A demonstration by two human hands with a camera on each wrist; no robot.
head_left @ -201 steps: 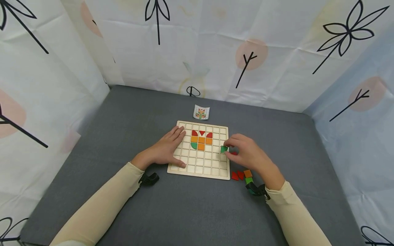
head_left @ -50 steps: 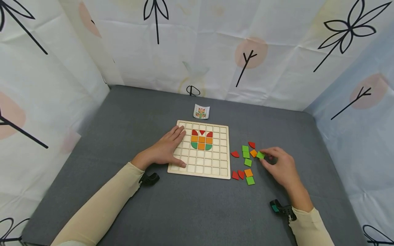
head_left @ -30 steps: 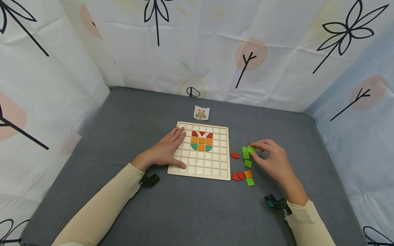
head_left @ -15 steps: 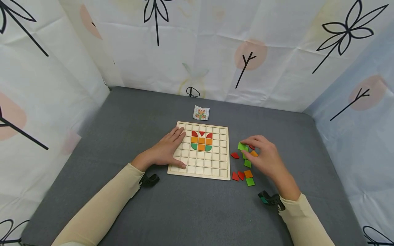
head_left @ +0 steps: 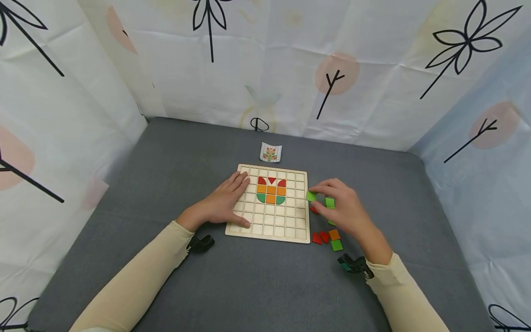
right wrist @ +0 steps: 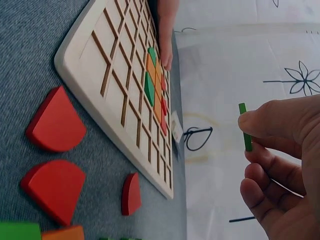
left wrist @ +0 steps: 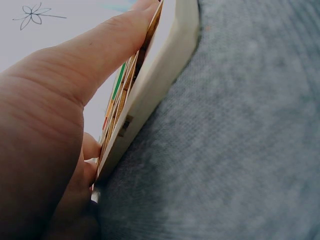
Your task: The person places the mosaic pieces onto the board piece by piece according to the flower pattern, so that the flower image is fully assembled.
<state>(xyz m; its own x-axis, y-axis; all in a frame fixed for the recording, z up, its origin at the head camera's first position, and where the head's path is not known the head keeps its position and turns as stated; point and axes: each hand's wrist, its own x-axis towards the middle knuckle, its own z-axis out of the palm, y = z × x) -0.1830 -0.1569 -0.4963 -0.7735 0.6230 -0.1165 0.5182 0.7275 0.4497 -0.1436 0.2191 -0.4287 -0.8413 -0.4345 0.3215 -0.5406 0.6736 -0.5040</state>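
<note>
Green square tile (head_left: 311, 196) hovers at the wooden grid board's (head_left: 268, 229) right edge, pinched in the right hand (head_left: 340, 204).
Inlaid tiles (head_left: 271, 190) lie leftward; the left hand (head_left: 220, 201), fingers spread, rests on the opposite edge.

In the head view, the board (head_left: 279, 220) was partly covered at left by the left hand (head_left: 224, 200), and loose green tiles (head_left: 329, 202) and a red tile (head_left: 314, 210) were partly hidden by the right hand (head_left: 339, 206). The pattern on the far card (head_left: 271, 152) was too small to be read. Both sleeves (head_left: 137, 276) were cut off by the near edge. In the right wrist view, the face of the pinched green tile (right wrist: 247, 141) was hidden, and an orange tile (right wrist: 64, 233) was cut off. The left wrist view's cloth (left wrist: 250, 125) was blurred.
</note>
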